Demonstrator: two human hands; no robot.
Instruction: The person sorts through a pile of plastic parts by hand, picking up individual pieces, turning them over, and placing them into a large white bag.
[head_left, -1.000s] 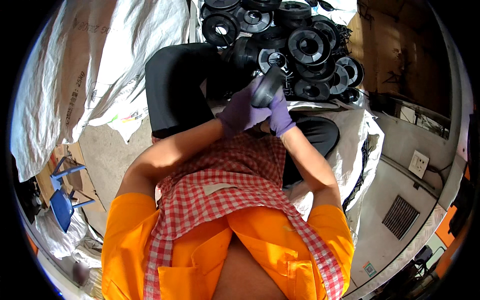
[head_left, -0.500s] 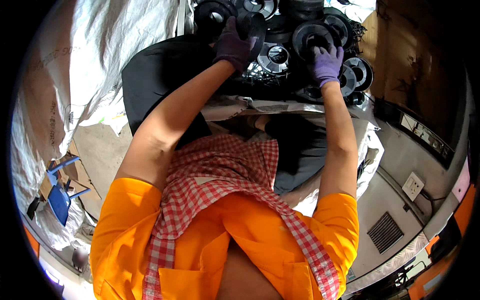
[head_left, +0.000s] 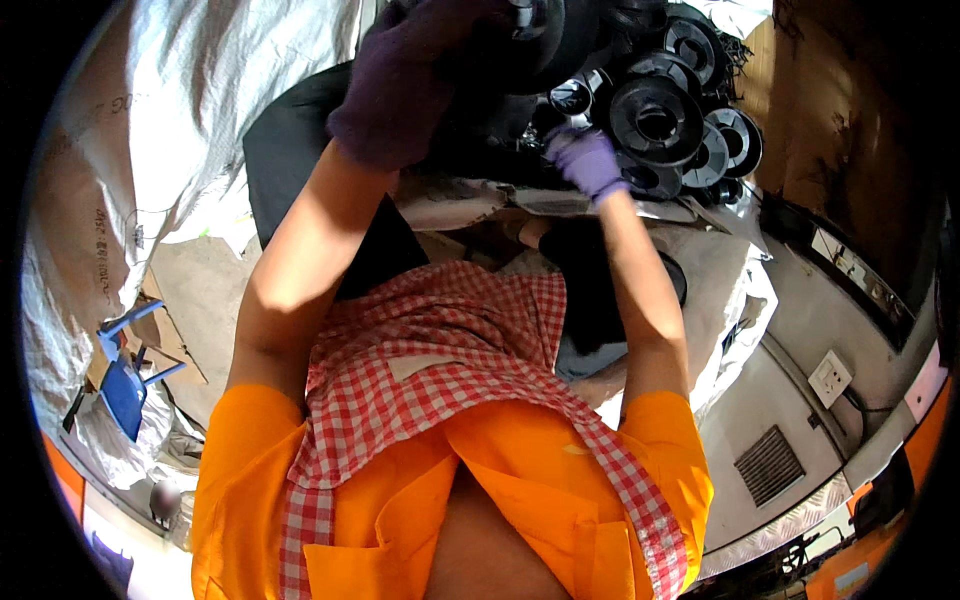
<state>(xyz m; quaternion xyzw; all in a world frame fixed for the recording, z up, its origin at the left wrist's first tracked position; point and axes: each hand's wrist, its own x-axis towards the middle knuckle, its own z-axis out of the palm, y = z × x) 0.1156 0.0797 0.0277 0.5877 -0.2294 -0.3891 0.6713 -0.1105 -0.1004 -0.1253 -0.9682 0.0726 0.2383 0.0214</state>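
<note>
My left hand point(head_left: 395, 100), in a dark purple glove, is lifted close to the view at the top and closed on a black plastic spool point(head_left: 560, 45). Deep shadow hides most of its fingers. My right hand point(head_left: 588, 163), in a lighter purple glove, reaches to the near edge of a pile of spools, beside a spool with a shiny grey hub point(head_left: 572, 97). Motion smears its fingertips, so I cannot make out a grip. Just right of it lies a round black spool point(head_left: 656, 121), flat side up.
More black spools point(head_left: 694, 52) and grey-hubbed spools point(head_left: 735, 142) fill the pile at the upper right. A white woven sack point(head_left: 220, 110) hangs at the left. A blue stool point(head_left: 124, 395) stands lower left. A wall socket point(head_left: 829, 378) is at the right.
My left hand has risen toward the view with the spool. My right hand has let go of the round spool and moved left and slightly nearer. That spool now sits lower and further right.
</note>
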